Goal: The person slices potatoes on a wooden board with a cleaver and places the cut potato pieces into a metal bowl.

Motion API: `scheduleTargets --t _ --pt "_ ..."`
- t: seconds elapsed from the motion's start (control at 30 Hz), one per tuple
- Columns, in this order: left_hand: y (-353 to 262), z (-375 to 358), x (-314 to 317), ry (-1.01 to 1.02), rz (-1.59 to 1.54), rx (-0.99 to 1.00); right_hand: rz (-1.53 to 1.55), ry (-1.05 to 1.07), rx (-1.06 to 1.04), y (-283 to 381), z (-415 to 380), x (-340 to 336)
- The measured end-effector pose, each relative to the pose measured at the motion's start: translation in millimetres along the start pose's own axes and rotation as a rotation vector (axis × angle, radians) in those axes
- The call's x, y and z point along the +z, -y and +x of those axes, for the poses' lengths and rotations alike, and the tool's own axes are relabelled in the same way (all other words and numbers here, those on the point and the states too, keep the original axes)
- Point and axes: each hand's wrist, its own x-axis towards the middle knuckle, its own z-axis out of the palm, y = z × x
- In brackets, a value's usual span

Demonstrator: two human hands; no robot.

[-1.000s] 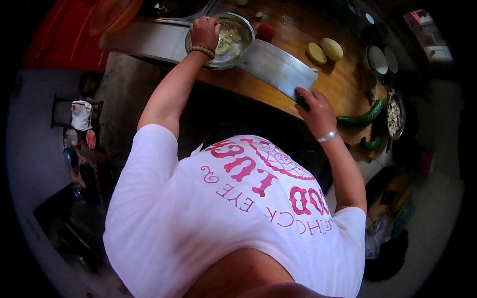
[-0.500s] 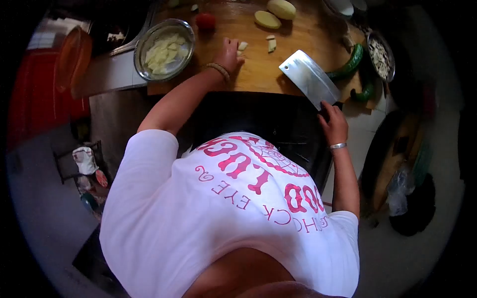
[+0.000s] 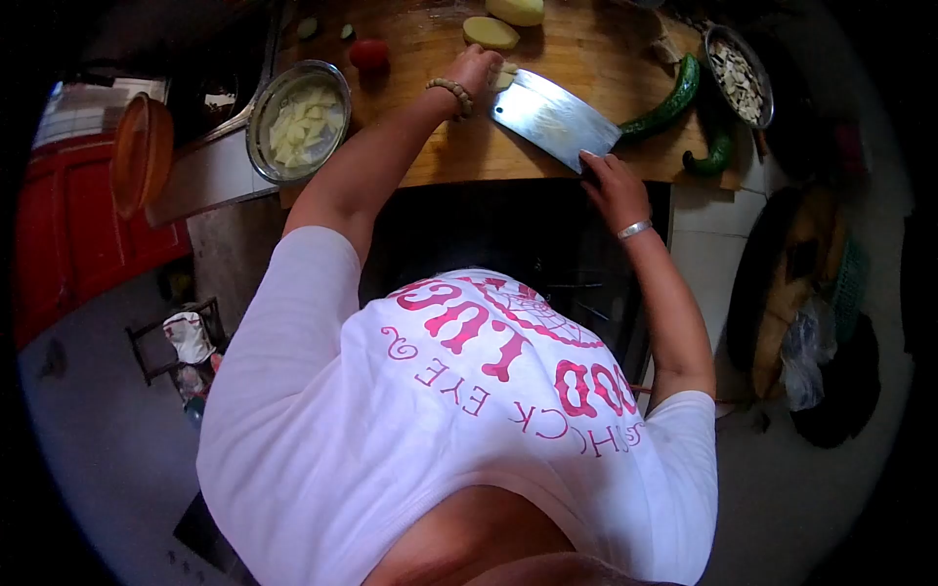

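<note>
My right hand [image 3: 618,190] grips the handle of a cleaver [image 3: 555,119], its broad blade lying nearly flat over the wooden board [image 3: 420,146]. Pale potato pieces [image 3: 504,76] sit at the blade's far left corner. My left hand [image 3: 474,73] has its fingers bent and closed against those pieces, partly hiding them. Just beyond is a cut potato half [image 3: 490,33], with a peeled potato [image 3: 516,10] behind it at the frame's top edge. Left of my left forearm, a glass bowl [image 3: 256,137] holds potato slices [image 3: 305,127].
A tomato [image 3: 368,55] rests on the board left of my left hand. Green peppers [image 3: 667,105] lie to the right of the blade, beside a metal bowl [image 3: 764,103] of sliced pale food. An orange-brown basin [image 3: 143,156] stands at far left.
My right hand has brought the cleaver leftward and forward, up to the potato pieces. My left hand has moved forward and now meets the pieces at the blade's corner. The view has shifted slightly.
</note>
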Motion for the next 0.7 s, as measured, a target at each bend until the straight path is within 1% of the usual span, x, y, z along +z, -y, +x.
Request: scheduleTargets --t 0.07,0.1,0.13,0.2,0.23,0.3,0.33,0.4,0.43,0.5,0.57,0.63,0.7 --pt "4 4 2 0.033 -0.016 0.009 0.000 -0.016 -0.080 -3 13 6" --pt "4 4 -1 0.069 -0.030 0.017 0.001 -0.015 -0.086 -3 17 8" --pt "3 4 -2 0.063 -0.027 0.011 -0.007 -0.016 -0.089 -5 20 12" --pt "2 5 -7 0.128 -0.077 -0.041 -0.016 -0.010 -0.098 -6 23 16" --pt "2 4 -10 0.124 -0.079 -0.047 -0.012 -0.015 -0.096 -7 24 17" --pt "3 1 -11 0.200 -0.173 -0.049 -0.009 -0.009 -0.097 -5 24 15" --pt "9 0 -6 0.198 -0.177 -0.055 0.007 0.000 -0.084 -3 25 11" --pt "14 -3 1 0.021 -0.361 -0.043 0.024 0.010 -0.072 -4 24 9" --pt "15 -7 1 0.022 -0.363 -0.044 -0.017 0.033 -0.079 -6 23 8" --pt "18 -18 1 0.049 0.039 -0.032 -0.060 0.058 -0.085 -9 22 8" --pt "16 -26 2 0.033 0.015 -0.018 -0.021 0.058 -0.106 -9 22 11" --pt "14 -30 5 0.022 -0.097 -0.011 -0.023 0.048 -0.121 -3 23 15" --pt "17 -29 6 0.016 -0.139 -0.036 -0.026 0.036 -0.138 1 26 17"
